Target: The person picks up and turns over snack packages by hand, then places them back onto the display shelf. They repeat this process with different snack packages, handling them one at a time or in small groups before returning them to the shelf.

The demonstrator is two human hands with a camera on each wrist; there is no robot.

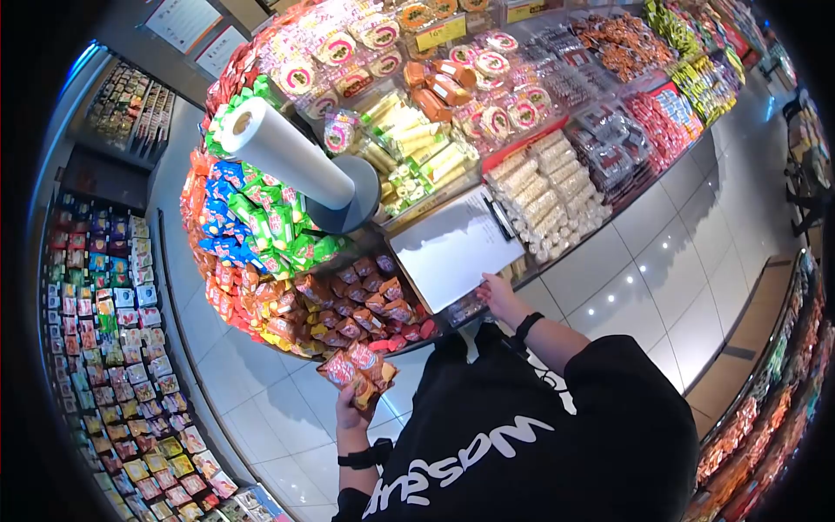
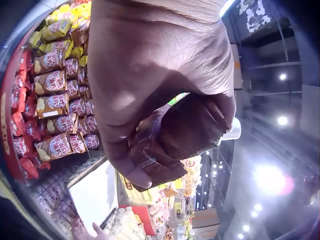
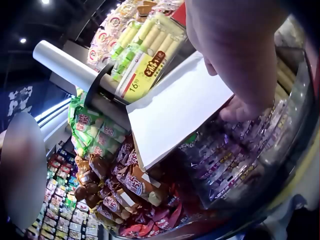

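Observation:
In the head view my left hand (image 1: 350, 412) holds brown snack packets (image 1: 357, 372) up in front of the display's near edge. Up close in the left wrist view, thumb and fingers curl round the dark brown wrappers (image 2: 172, 132). A clipboard with white paper (image 1: 457, 252) lies across the divider between candy bins, its black clip towards the wrapped rolls. My right hand (image 1: 503, 297) grips the clipboard's near right corner. Seen from the right wrist, the fingertips (image 3: 237, 109) are at the edge of the board (image 3: 175, 107), partly under it.
Brown packets (image 1: 365, 300) fill the bin left of the clipboard, with green bags (image 1: 274, 217) behind. A plastic bag roll (image 1: 283, 157) leans up on a dark round base. Wrapped rolls (image 1: 548, 191) lie on the right. Tiled floor (image 1: 661, 252) and a lower shelf run alongside.

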